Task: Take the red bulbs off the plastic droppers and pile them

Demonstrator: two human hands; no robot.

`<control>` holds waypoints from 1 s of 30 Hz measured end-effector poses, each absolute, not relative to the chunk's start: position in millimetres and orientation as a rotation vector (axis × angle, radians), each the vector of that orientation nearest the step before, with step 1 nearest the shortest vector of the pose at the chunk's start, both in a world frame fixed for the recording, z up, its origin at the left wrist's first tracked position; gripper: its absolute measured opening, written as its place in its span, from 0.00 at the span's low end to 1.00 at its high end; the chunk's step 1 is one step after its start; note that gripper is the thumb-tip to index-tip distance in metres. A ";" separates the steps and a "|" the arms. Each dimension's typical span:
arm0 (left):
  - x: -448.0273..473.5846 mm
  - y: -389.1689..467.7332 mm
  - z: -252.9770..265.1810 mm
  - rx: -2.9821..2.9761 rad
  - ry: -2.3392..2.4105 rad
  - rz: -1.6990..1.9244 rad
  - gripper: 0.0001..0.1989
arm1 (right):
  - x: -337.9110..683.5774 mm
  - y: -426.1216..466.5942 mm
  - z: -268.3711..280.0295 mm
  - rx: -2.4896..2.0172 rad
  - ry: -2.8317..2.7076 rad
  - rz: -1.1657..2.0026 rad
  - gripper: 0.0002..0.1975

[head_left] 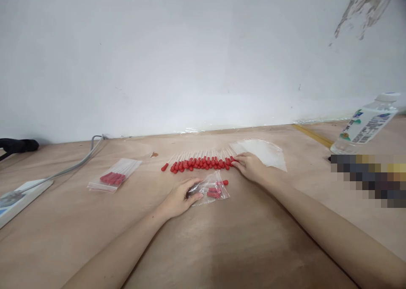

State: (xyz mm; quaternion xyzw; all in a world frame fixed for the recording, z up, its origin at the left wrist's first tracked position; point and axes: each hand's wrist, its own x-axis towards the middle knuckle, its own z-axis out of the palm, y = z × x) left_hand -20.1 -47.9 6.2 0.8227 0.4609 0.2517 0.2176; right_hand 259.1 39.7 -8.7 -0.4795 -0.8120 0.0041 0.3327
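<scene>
A row of glass droppers with red rubber bulbs lies in the middle of the table, thin clear tubes pointing to the wall. My left hand is closed around the left side of a clear plastic bag. Several red-bulbed droppers are in this bag, one bulb sticking out at its right side. At the row's right end, my right hand has its thumb and fingers closed on a dropper's red bulb; the fingers partly hide it.
A filled zip bag of red-bulbed droppers lies on the left. Flat clear bags lie behind my right hand. A water bottle leans at the right, near a yellow strip. A grey cable runs to a white power strip.
</scene>
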 end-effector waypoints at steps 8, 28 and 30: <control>-20.7 -47.0 3.9 2.292 1.267 0.722 0.21 | 239.1 -0.2 19.8 -0.987 -2.322 0.500 0.09; -19.9 -48.8 3.2 2.493 1.155 0.888 0.12 | 292.9 31.0 50.1 -1.302 -1.580 0.521 0.14; -20.0 -49.4 4.8 2.465 1.168 0.788 0.14 | 278.9 35.1 32.1 -1.304 -1.556 0.372 0.13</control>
